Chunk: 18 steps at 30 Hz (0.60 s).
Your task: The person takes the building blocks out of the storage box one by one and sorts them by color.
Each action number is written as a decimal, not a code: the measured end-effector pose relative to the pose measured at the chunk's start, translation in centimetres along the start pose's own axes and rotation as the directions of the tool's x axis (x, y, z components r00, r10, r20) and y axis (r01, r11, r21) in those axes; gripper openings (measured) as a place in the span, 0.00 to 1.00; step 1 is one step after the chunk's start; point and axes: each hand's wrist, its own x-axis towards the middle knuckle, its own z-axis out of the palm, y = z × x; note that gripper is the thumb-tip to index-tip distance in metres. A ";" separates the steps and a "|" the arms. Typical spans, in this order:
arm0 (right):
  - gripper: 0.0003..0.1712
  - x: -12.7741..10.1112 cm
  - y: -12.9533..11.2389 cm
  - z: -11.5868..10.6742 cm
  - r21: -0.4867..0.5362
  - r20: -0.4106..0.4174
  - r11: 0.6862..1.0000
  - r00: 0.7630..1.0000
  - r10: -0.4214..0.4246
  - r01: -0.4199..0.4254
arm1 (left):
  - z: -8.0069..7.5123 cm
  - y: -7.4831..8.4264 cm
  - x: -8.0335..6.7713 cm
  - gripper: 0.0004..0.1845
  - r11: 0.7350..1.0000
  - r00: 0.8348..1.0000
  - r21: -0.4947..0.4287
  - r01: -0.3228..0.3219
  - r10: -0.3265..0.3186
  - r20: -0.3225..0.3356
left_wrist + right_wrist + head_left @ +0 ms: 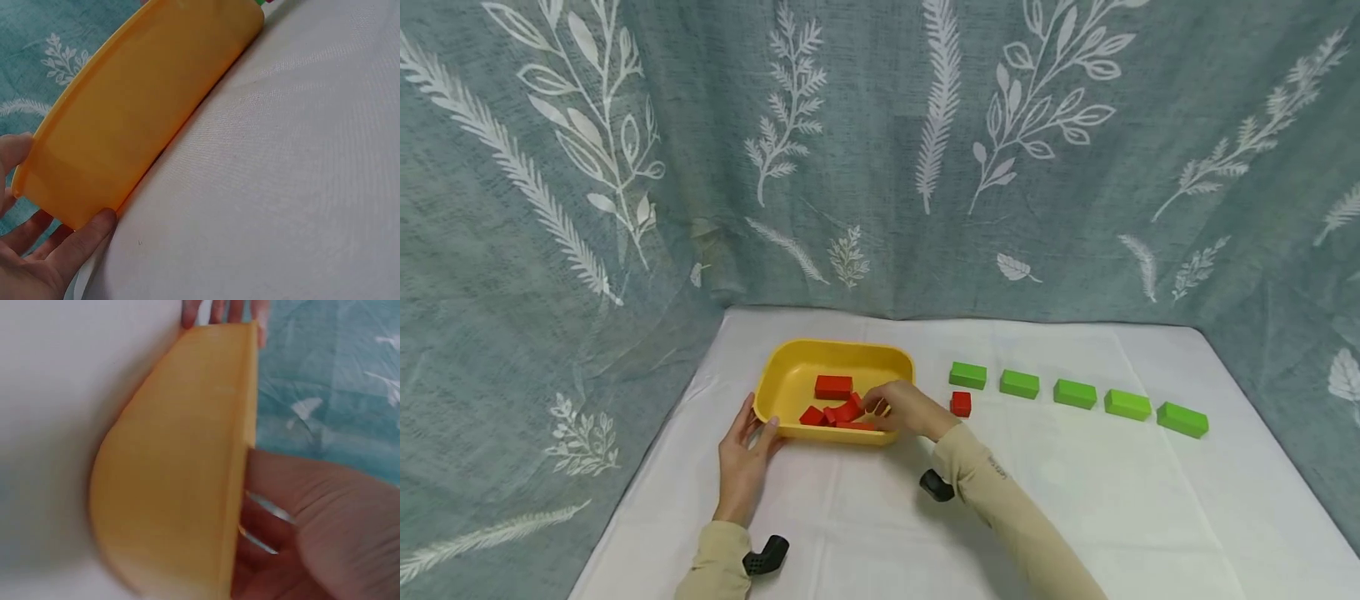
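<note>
A yellow plastic tub (838, 435) stands on the white tabletop, holding several red toy blocks. At its near left corner my left hand (745, 471) grips the wall, with thumb and fingers spread around the corner, as the left wrist view also shows. My right hand (906, 408) reaches over the tub's right rim, fingers bent down among the red blocks. Closest to those fingertips is a curved red block (847, 409); I cannot tell whether they pinch it. A red rectangular block (833, 387) lies farther back in the tub. In the right wrist view the tub's wall hides the fingertips.
Right of the tub a row of several green blocks (1075, 394) runs along the white table (1060, 492). One small red block (960, 404) sits in front of the leftmost green one. A blue-green leaf-patterned curtain (880, 167) hangs behind and beside the table.
</note>
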 end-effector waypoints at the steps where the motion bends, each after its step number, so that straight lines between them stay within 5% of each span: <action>1: 0.13 0.7 -0.2 0.4 -0.026 0.035 0.999 0.999 0.021 -0.020 | 0.0 0.0 0.0 0.37 1.000 1.000 -0.004 0.004 -0.004 0.001; 9: 0.17 2.2 0.0 1.8 -0.265 0.019 0.956 0.990 0.138 -0.128 | 0.4 -0.4 0.0 0.37 1.000 1.000 0.003 -0.005 0.005 0.016; 18: 0.13 -0.7 0.1 -1.3 -0.058 -0.167 0.998 0.986 0.017 -0.027 | 0.1 -0.2 0.1 0.37 1.000 1.000 0.014 -0.020 0.020 0.011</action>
